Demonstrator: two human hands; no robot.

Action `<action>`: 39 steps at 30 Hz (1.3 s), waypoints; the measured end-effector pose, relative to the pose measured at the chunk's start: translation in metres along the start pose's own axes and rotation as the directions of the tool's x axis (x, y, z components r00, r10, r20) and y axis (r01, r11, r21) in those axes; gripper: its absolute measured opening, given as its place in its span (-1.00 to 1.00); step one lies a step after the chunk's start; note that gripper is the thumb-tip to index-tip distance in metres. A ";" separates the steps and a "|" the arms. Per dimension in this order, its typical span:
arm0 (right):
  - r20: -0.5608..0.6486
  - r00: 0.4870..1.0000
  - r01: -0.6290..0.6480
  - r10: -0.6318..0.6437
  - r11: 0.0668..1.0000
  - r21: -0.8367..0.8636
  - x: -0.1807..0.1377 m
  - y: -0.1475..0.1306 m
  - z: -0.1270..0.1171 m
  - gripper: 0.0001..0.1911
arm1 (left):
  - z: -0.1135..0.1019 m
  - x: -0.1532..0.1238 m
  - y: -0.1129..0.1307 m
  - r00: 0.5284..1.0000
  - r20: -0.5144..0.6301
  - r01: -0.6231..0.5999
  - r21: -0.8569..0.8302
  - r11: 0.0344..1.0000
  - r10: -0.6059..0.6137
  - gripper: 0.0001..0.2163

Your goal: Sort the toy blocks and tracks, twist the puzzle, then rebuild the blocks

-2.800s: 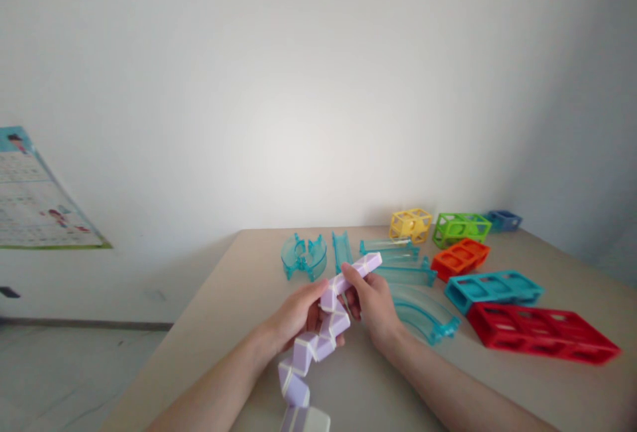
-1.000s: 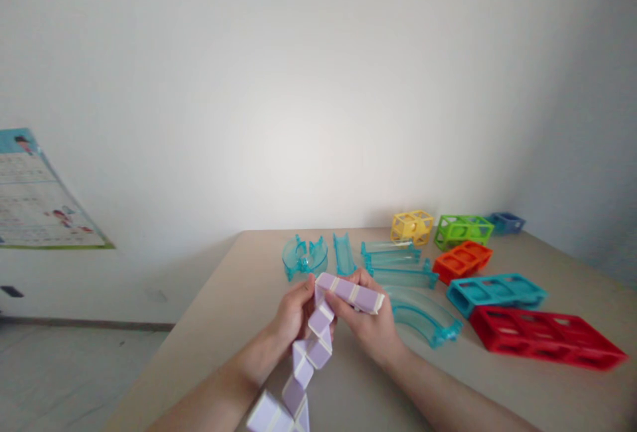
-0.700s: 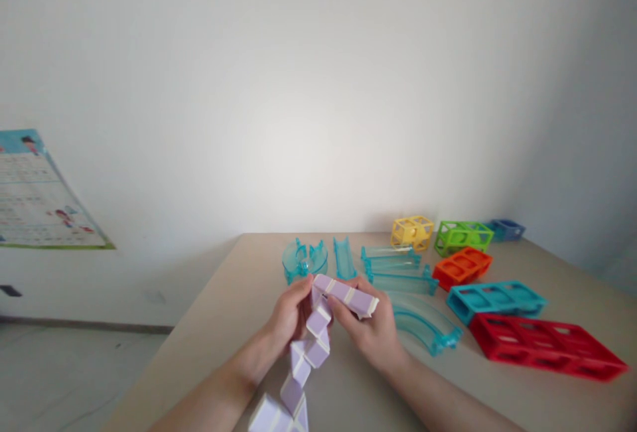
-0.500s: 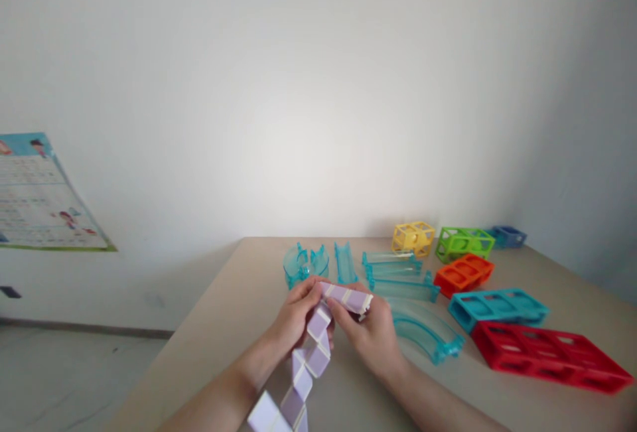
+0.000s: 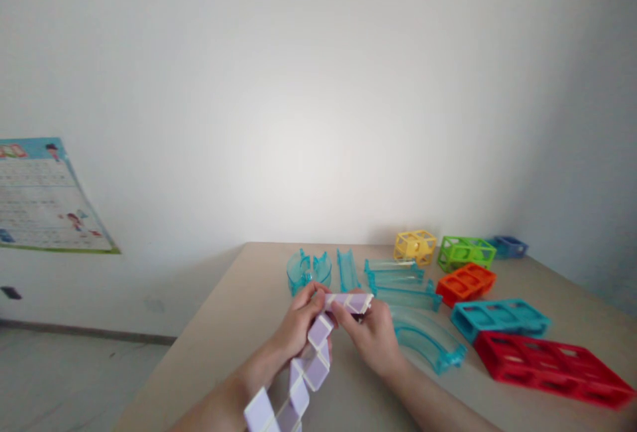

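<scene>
A purple and white snake twist puzzle (image 5: 315, 356) is held over the beige table (image 5: 233, 312) by both hands. My left hand (image 5: 296, 326) pinches the chain just below its top bend. My right hand (image 5: 374, 336) grips the short top section, which lies level and points right. The rest of the chain zigzags down toward me and leaves the picture at the bottom.
Clear teal track pieces lie just beyond my hands: a round one (image 5: 308, 270), straight ones (image 5: 398, 275) and a curve (image 5: 428, 344). To the right lie yellow (image 5: 415, 246), green (image 5: 466, 252), orange (image 5: 466, 282), teal (image 5: 499, 318) and red (image 5: 553, 368) frame blocks. A poster (image 5: 44, 200) hangs at left.
The top section of the puzzle has been turned from slanting up and right to lying level. The lower chain has swung left. My view has tilted upward a little.
</scene>
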State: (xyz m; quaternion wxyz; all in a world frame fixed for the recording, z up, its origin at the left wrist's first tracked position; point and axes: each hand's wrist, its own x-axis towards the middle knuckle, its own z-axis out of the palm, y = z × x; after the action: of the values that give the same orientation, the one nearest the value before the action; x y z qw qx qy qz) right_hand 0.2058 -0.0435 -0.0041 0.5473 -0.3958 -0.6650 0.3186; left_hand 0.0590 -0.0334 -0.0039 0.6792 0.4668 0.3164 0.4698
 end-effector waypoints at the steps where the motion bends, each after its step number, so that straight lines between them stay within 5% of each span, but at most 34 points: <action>1: -0.012 1.000 -0.021 0.021 1.000 0.009 0.000 0.000 0.001 -0.64 | 0.000 0.000 0.000 1.000 0.007 -0.004 0.003 1.000 0.004 -0.70; 7: -0.026 0.974 -0.221 0.224 0.970 0.100 0.000 -0.002 0.009 -0.44 | -0.002 -0.001 0.000 0.997 0.078 -0.020 -0.074 0.997 0.026 -0.69; 13: -0.108 0.979 -0.128 0.173 0.933 0.336 0.003 0.001 0.007 -0.60 | -0.010 0.004 0.004 0.998 0.064 0.005 -0.109 0.994 0.002 -0.73; 17: -0.177 0.981 -0.030 0.080 0.963 0.269 0.002 0.003 0.003 -0.66 | -0.014 0.007 0.007 0.995 0.089 0.062 -0.145 0.988 -0.049 -0.74; 23: -0.076 0.984 -0.130 0.161 0.942 0.310 0.000 0.004 0.006 -0.60 | -0.020 0.009 0.009 0.981 0.195 0.037 -0.174 0.984 -0.002 -0.76; 32: -0.054 0.989 -0.133 0.140 0.984 0.121 0.001 0.001 0.002 -0.53 | -0.025 0.011 0.006 0.983 0.183 0.021 -0.187 0.982 0.014 -0.79; 39: -0.053 0.983 -0.166 0.174 0.978 0.129 0.001 0.003 0.001 -0.50 | -0.026 0.012 0.005 0.981 0.194 0.033 -0.229 0.973 0.012 -0.81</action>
State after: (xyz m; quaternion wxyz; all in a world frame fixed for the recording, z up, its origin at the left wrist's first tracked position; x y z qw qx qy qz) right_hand 0.2049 -0.0418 -0.0062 0.5627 -0.4266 -0.5895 0.3921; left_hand 0.0385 -0.0126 -0.0084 0.7589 0.4267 0.1943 0.4520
